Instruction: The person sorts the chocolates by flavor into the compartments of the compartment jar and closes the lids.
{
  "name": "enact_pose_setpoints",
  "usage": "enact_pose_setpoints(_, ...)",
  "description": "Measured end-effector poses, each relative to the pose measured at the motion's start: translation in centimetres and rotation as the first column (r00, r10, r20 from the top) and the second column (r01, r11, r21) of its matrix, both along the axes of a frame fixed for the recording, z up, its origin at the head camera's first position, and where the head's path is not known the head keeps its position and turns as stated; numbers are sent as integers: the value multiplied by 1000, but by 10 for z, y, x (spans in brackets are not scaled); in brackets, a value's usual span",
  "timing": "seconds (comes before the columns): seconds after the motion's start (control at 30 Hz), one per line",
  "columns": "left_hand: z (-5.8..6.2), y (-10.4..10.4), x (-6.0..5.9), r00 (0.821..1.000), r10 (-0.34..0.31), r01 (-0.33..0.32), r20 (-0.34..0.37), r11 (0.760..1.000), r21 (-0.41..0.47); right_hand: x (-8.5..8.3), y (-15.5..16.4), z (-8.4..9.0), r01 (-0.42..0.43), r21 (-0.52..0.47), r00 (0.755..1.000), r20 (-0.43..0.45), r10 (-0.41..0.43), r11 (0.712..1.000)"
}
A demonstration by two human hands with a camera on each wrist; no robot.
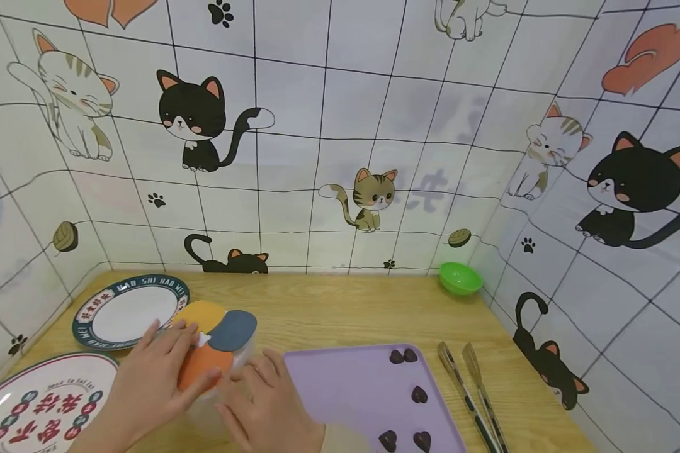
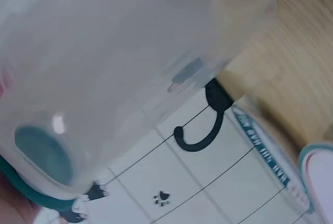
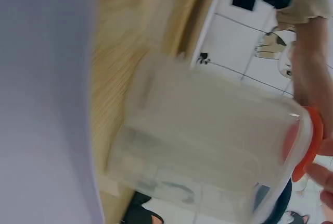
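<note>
A tall, translucent plastic storage container [image 3: 208, 130] stands on the table; the head view shows the yellow, blue and orange flaps of its lid [image 1: 229, 330]. My left hand [image 1: 158, 371] rests over the lid's left side, fingers stretched out and thumb reaching across the orange flap. At the container's right front edge is my right hand [image 1: 266, 402], fingers bent beside the rim; I cannot tell if they pinch it. The left wrist view has the container's cloudy wall [image 2: 119, 62] close up, with part of a hand at the green lid edge [image 2: 36, 187].
Two printed plates, one blue-rimmed [image 1: 85, 327] and one red-rimmed [image 1: 11, 377], lie at left. To the right is a purple tray [image 1: 340, 384] with several dark heart-shaped pieces [image 1: 419, 394]. Metal tongs [image 1: 464, 384] lie beyond it, and a green bowl [image 1: 461, 279] stands at the back right.
</note>
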State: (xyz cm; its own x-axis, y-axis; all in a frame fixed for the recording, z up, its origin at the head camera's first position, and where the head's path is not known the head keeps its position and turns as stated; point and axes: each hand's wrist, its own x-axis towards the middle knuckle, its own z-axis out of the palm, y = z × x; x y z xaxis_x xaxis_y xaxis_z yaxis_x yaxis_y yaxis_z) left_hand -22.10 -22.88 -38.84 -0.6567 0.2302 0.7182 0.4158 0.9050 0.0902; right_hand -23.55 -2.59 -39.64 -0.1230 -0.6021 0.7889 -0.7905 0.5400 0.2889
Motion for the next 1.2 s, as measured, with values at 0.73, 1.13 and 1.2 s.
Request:
enact_pose_setpoints(0.73,-12,8,-3,999,-53,53,-10,997,64,-56,-12,6,-143,-441,827,439,352,886)
enact_pose_setpoints(1.13,-9,6,-9,995,-54,49,86,997,67,-16,98,14,-2,-5,680,733,4,1000)
enact_pose_setpoints(1.2,-7,4,-7,991,-46,36,123,996,82,-12,138,2,136,14,677,728,-104,991)
